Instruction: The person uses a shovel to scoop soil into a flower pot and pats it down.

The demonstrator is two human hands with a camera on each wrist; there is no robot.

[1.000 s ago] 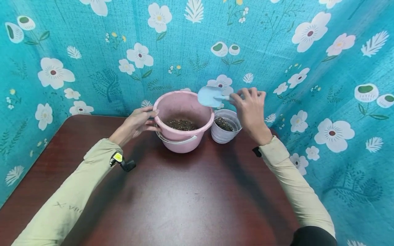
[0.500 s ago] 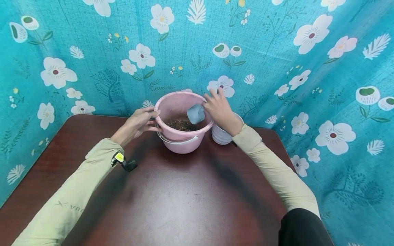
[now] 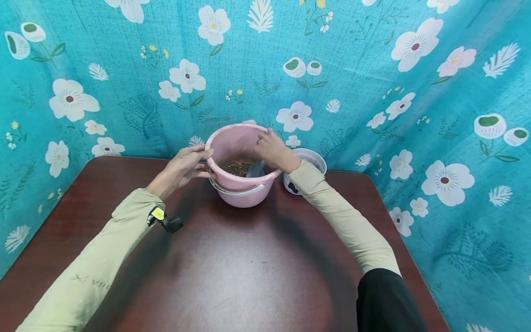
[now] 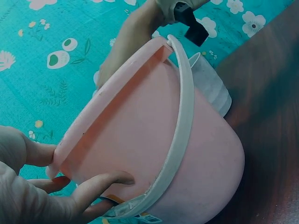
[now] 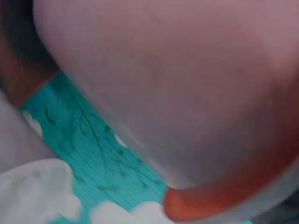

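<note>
Two hands work apart at the pink bucket (image 3: 244, 199): the left hand (image 3: 182, 167) grips its left rim, apparently steadying it; the right hand (image 3: 275, 151), inside its right rim, holds the scoop (image 3: 255, 169) down at its soil (image 3: 235, 169). The grey pot (image 3: 317, 161) stands just right, handily close.

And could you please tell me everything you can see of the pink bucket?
The pink bucket is smooth and looks plastic, with a broad rim and a whitish handle hanging down on its near side. It stands mouth up on the dark reddish-brown table, with dark soil inside. The left hand grips its rim, fingers below on the outer wall. The right hand holds a blue-grey trowel inside its mouth; whether either touches the bucket is hidden.
</note>
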